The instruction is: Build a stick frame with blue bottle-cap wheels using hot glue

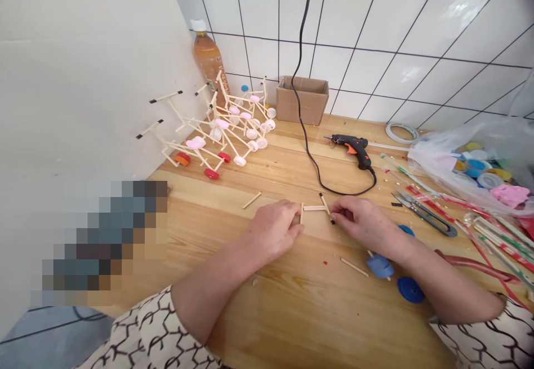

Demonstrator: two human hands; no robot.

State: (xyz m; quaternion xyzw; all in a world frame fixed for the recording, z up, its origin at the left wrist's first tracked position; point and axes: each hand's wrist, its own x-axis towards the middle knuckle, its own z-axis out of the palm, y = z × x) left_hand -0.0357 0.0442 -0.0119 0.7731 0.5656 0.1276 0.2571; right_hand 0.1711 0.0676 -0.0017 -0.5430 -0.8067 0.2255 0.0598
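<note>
A small frame of thin wooden sticks (315, 208) lies on the wooden table (292, 313) between my hands. My left hand (273, 228) is curled with its fingertips pinching the frame's left upright stick. My right hand (362, 221) pinches the right stick, which has black-wrapped ends. Both hands rest on the tabletop. A black and orange glue gun (352, 147) lies beyond them, its cord (306, 135) running up the tiled wall.
Several finished stick-and-bottle-cap models (225, 129) lean at the back left by a bottle (208, 57) and a cardboard box (302, 99). Loose sticks (252, 200), blue caps (410, 289), scissors (423, 213), tape roll (402, 132) and a plastic bag of caps (479, 163) lie right.
</note>
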